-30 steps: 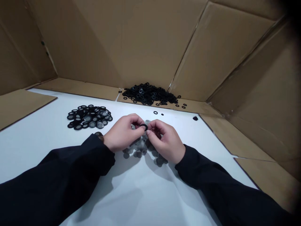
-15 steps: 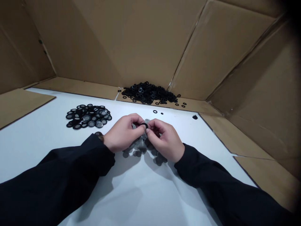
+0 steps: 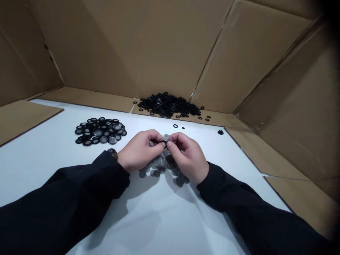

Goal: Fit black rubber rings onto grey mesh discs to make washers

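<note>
From the head camera, a person's left hand (image 3: pixel 139 150) and right hand (image 3: pixel 188 156) meet low over a white sheet (image 3: pixel 170 226), both closed, pinching a small black rubber ring (image 3: pixel 163 143) between their fingertips. The fingers hide part of the ring, which looks light and soft, likely to flex under pressure and best taken by its rim. Beneath the hands lies a loose scatter of grey mesh discs (image 3: pixel 159 164), which appear thin and flat, apt to slide on the smooth sheet and easiest to lift by an edge. To the left sits a pile of black-rimmed mesh washers (image 3: pixel 100 131). Farther ahead, a heap of black rubber rings (image 3: pixel 168 105) rests on a cardboard flap (image 3: pixel 87 101). A dark wristband (image 3: pixel 112 153) shows at the cuff of a black sleeve (image 3: pixel 66 191), and cardboard walls (image 3: pixel 159 46) rise behind.
</note>
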A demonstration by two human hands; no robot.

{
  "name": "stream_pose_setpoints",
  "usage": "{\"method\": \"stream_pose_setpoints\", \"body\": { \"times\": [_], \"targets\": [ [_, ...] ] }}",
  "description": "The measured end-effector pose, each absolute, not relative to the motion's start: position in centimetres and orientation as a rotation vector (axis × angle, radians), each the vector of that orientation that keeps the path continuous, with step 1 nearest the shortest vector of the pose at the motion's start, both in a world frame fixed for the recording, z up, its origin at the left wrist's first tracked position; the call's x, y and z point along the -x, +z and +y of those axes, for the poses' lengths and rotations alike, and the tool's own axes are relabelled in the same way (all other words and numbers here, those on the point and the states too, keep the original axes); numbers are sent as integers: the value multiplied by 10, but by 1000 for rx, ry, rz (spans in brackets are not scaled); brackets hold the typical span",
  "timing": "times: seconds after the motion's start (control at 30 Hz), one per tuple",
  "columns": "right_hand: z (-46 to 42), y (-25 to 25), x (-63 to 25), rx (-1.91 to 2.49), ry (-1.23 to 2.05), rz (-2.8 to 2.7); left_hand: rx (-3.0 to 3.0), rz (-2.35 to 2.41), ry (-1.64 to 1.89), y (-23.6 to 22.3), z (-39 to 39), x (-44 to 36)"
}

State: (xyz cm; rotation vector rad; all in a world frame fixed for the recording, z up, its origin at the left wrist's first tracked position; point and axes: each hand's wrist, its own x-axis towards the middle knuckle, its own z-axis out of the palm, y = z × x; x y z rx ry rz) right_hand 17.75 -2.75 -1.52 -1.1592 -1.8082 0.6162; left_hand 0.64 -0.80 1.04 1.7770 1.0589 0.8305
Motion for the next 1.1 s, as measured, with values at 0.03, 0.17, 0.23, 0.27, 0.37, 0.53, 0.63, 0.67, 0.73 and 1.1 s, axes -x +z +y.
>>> {"method": "stream_pose_setpoints", "body": {
  "times": [0.03,0.17,0.23,0.27,0.37,0.53,0.63,0.67,0.73,1.1],
  "targets": [
    [-28,-15,-177,1162,621,-1814,-1775,1064,840,10,-8,-6],
    [-28,-16,-177,1163,601,-1844,-1759,1066,856,9,-7,-6],
    [-27,-16,-176,1175,589,-1845,-1788,1071,866,8,-7,-5],
    [-27,-15,-176,1181,590,-1849,-1811,1075,873,8,-6,-5],
    [-26,-14,-176,1190,597,-1868,-1862,1085,878,8,-6,-6],
    [-26,-14,-178,1183,608,-1846,-1860,1064,864,7,-6,-5],
    [-26,-15,-179,1175,612,-1857,-1850,1052,852,7,-6,-4],
    [-26,-15,-179,1174,609,-1866,-1847,1060,856,7,-6,-4],
    [-26,-14,-179,1174,599,-1879,-1849,1081,871,7,-6,-4],
    [-24,-18,-180,1107,453,-1942,-1785,1111,840,9,-5,-6]
  ]
}}
